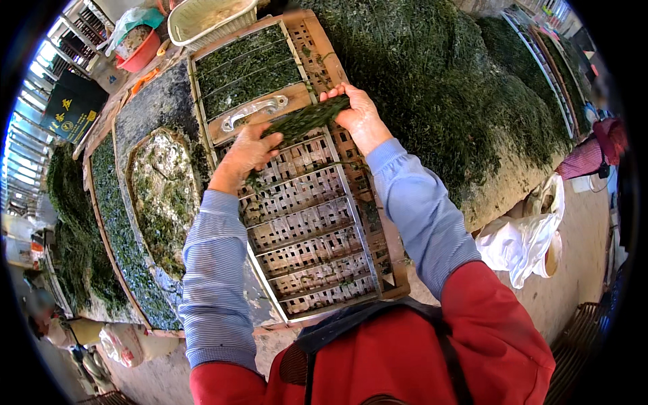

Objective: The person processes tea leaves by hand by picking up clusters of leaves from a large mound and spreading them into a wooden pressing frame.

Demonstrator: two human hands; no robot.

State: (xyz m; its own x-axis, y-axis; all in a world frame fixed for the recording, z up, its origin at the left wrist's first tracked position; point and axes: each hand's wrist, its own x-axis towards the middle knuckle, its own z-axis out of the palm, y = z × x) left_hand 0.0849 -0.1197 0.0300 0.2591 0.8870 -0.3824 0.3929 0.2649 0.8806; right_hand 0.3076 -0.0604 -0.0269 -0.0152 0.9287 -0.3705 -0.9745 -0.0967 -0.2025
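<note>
Between my two hands stretches a clump of dark green, stringy seaweed [305, 121]. My left hand [247, 152] is closed on its near-left end, and my right hand [356, 113] grips the far-right end. Below them lies a woven slatted tray [312, 224] under a metal frame [361, 236] with crossbars. Only a few green strands cling to its near sections. The far sections hold a spread layer of chopped seaweed [246, 64]. A wooden board with a clear handle [255, 112] crosses the frame just beyond my left hand.
A large seaweed heap [432, 88] rises at the right. At the left stands a stone-like basin [162, 179] with green scraps. A white plastic basket [209, 23] and a red basin [140, 52] are at the back. A white bag [520, 236] hangs at the right.
</note>
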